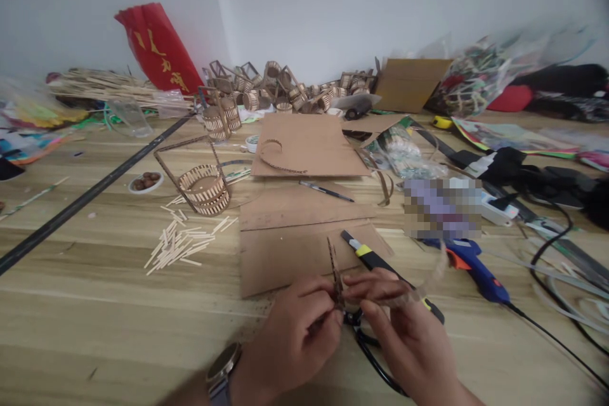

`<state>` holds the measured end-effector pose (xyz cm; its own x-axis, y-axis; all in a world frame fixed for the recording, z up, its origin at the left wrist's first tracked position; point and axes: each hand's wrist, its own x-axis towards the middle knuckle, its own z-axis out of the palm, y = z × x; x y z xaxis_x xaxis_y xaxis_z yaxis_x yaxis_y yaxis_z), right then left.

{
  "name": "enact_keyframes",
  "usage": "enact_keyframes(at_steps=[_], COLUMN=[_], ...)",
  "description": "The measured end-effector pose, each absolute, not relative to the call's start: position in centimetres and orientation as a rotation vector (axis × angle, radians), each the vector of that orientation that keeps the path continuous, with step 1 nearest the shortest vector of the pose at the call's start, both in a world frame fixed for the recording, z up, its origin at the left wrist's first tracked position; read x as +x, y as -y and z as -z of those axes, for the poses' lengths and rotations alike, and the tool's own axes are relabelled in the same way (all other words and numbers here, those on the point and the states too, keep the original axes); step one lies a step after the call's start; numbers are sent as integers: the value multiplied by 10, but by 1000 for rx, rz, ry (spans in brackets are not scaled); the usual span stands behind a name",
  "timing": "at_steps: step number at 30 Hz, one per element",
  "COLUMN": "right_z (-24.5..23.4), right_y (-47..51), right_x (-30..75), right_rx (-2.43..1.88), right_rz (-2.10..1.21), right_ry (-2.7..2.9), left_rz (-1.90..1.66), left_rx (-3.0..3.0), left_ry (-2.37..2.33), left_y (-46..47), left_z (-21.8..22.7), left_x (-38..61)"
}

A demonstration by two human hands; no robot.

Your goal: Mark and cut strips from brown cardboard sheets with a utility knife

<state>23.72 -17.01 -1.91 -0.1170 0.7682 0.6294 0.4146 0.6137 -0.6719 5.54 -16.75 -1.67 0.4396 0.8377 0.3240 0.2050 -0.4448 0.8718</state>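
A narrow brown cardboard strip (332, 255) stands upright between my two hands. My left hand (297, 336), with a watch at the wrist, is closed in a pinch on its lower part. From the other side my right hand (412, 333) grips the strip between thumb and fingers. A blurred pale strip (435, 276) curves up from the right fingers. Black-handled scissors (373, 358) lie under my hands, their blades mostly hidden. Beyond the fingers a black and yellow utility knife (375, 260) rests partly on a cardboard sheet (271, 254).
At left are a small handled basket (204, 190), loose short sticks (176, 244) and a bowl of brown round pieces (145, 183). A pen (326, 191) lies ahead. A blue glue gun (476, 266) with a cord is at right. Several small baskets (285, 85) are piled at the back.
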Motion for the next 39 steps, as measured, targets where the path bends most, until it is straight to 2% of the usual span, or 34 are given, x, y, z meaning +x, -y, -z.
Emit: enact_keyframes(at_steps=[12, 20, 27, 34, 39], right_z=[10, 9, 17, 15, 13], right_y=[169, 170, 172, 172, 170], right_x=[233, 236, 237, 236, 232], right_rx=[-906, -981, -1033, -900, -883], right_rz=[-78, -127, -381, -126, -84], right_ry=[1929, 1926, 1772, 1917, 1925], left_rz=[-1096, -1112, -1115, -1116, -1104], left_rx=[1927, 1977, 1947, 1875, 1895], left_ry=[-933, -925, -886, -943, -920], left_y=[170, 169, 168, 169, 167], left_z=[21, 22, 19, 22, 25], left_x=[55, 56, 55, 54, 55])
